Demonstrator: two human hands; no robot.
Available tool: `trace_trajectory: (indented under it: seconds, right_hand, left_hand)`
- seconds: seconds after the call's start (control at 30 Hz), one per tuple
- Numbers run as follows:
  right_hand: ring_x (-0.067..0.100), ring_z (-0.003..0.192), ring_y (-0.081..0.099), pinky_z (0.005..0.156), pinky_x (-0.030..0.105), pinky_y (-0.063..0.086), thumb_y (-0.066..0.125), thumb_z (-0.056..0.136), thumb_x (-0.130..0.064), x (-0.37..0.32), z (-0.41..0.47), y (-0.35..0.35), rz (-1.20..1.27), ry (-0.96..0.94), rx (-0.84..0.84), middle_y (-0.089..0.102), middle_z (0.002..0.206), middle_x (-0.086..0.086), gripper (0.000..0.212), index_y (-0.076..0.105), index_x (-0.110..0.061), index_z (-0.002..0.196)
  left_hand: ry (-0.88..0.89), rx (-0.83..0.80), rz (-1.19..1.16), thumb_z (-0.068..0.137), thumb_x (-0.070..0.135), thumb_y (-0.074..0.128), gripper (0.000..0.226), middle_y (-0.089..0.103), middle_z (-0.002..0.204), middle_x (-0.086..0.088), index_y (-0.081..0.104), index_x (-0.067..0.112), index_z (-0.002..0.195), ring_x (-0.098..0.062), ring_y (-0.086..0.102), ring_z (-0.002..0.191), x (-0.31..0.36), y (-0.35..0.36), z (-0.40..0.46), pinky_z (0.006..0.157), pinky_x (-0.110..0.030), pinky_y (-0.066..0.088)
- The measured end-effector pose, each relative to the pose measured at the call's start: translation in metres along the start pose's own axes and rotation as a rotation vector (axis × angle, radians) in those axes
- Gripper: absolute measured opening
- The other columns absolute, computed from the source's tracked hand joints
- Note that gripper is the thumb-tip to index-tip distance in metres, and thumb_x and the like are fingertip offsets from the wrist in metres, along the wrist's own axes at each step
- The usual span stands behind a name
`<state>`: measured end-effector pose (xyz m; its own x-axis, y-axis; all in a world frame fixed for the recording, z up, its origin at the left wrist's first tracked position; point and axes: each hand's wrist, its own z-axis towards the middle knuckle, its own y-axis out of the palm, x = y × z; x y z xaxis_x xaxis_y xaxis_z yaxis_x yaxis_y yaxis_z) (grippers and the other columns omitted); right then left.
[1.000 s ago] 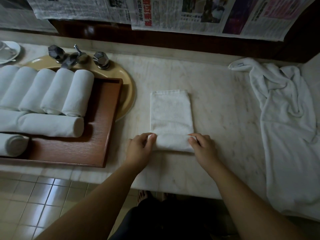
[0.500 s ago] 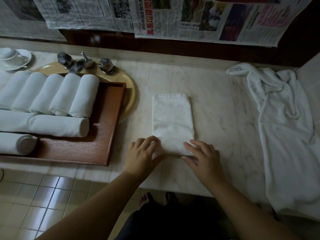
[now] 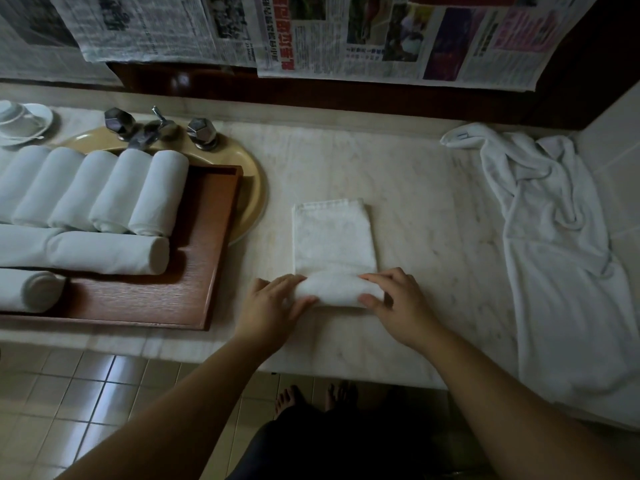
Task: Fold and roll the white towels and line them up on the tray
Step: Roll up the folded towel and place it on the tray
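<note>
left hand (image 3: 273, 303) grips left end of folded towel (image 3: 333, 237), fingers over rolled near edge, thumb tucked under. right hand (image 3: 398, 303) clamps right end same way, fingers on top, thumb at front. towel lies flat on marble desk (image 3: 433, 209), far part unrolled, near part curled into short roll between both hands. wooden tray (image 3: 204, 258) sits left, over yellow basin (image 3: 251, 199), holding rolled towels (image 3: 107, 251) in rows. loose white towel (image 3: 554, 244) heaped far right. newspaper (image 3: 346, 32) hangs along back.
</note>
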<state>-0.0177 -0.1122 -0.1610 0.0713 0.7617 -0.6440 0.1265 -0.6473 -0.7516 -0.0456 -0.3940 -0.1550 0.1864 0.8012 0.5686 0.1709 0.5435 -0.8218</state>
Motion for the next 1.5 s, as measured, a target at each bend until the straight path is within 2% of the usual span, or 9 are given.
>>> trace_trajectory:
  seconds: [0.17,0.37,0.6,0.73,0.87,0.97,1.17,1.33,1.5]
  right_hand:
    - [0.016,0.104,0.048,0.102,0.032,0.042,0.06,0.098,-0.053,-0.001,0.006,0.004,0.081,0.12,-0.026,0.042,0.108,-0.011,0.037,0.068,-0.034,0.129]
    - [0.026,0.115,0.051,0.101,0.034,0.039,0.053,0.103,-0.049,-0.004,0.029,0.009,0.069,0.213,-0.035,0.048,0.107,-0.002,0.037,0.069,-0.021,0.122]
    - [0.026,0.096,0.055,0.085,0.037,0.048,0.064,0.093,-0.052,-0.008,0.036,0.013,0.161,0.208,0.209,0.05,0.1,-0.004,0.019,0.05,-0.041,0.098]
    - [0.025,0.085,0.052,0.072,0.041,0.05,0.067,0.099,-0.034,-0.015,0.019,0.015,-0.156,-0.129,0.463,0.054,0.097,0.0,0.018,0.069,-0.019,0.089]
    - [0.026,0.097,0.063,0.078,0.041,0.051,0.065,0.099,-0.036,-0.01,-0.008,0.023,-0.259,-0.257,0.544,0.071,0.117,-0.001,0.025,0.079,-0.02,0.112]
    - [0.024,0.109,0.062,0.084,0.039,0.05,0.068,0.094,-0.045,-0.002,-0.021,0.02,-0.3,-0.259,0.434,0.067,0.132,-0.003,0.044,0.071,-0.024,0.132]
    - [0.021,0.111,0.06,0.089,0.041,0.051,0.055,0.096,-0.063,0.008,-0.009,0.012,-0.181,-0.182,0.272,0.062,0.136,-0.008,0.057,0.066,-0.025,0.137]
    - [0.014,0.094,0.055,0.085,0.039,0.052,0.052,0.096,-0.063,0.004,0.008,0.013,0.036,-0.053,0.226,0.058,0.119,-0.017,0.052,0.067,-0.028,0.131]
    - [0.014,0.097,0.053,0.089,0.034,0.046,0.042,0.092,-0.07,0.001,0.027,0.01,0.063,0.082,0.196,0.057,0.109,-0.016,0.058,0.07,-0.031,0.125]
  left_hand:
    - [-0.132,-0.043,0.005,0.097,0.077,0.035,0.065,0.057,0.129,0.01,0.063,0.036,0.139,-0.019,0.044,0.12,0.0,0.007,-0.003,0.095,-0.036,0.042]
    - [-0.178,-0.047,-0.128,0.104,0.062,0.039,0.045,0.066,0.128,0.008,0.068,0.038,0.129,-0.02,0.051,0.112,-0.001,0.008,0.016,0.096,-0.033,0.035]
    - [-0.359,0.109,-0.353,0.093,0.066,0.061,0.036,0.063,0.097,0.01,0.056,0.041,0.119,-0.015,0.055,0.1,0.012,0.01,0.021,0.086,-0.041,0.05]
    - [-0.199,0.259,-0.119,0.095,0.051,0.07,0.022,0.058,0.113,0.005,0.068,0.033,0.108,-0.017,0.046,0.108,0.021,0.011,0.015,0.085,-0.037,0.047]
    - [0.049,0.394,0.053,0.099,0.036,0.072,0.017,0.067,0.112,0.002,0.078,0.021,0.103,-0.026,0.052,0.101,0.012,0.021,0.003,0.076,-0.043,0.051]
    - [0.157,0.34,0.084,0.1,0.041,0.071,0.028,0.069,0.122,0.001,0.077,0.02,0.118,-0.027,0.058,0.105,0.001,0.021,0.0,0.085,-0.043,0.052]
    - [0.253,0.103,0.166,0.098,0.059,0.058,0.059,0.06,0.142,0.004,0.059,0.022,0.144,-0.024,0.055,0.112,-0.022,0.009,0.002,0.099,-0.044,0.05]
    - [0.096,-0.016,0.099,0.1,0.069,0.04,0.06,0.054,0.143,0.01,0.054,0.034,0.146,-0.022,0.041,0.128,-0.023,0.004,0.016,0.106,-0.042,0.04]
    - [-0.091,-0.088,-0.052,0.096,0.077,0.024,0.069,0.051,0.12,0.017,0.063,0.037,0.137,-0.017,0.038,0.116,-0.013,0.003,0.037,0.1,-0.035,0.033]
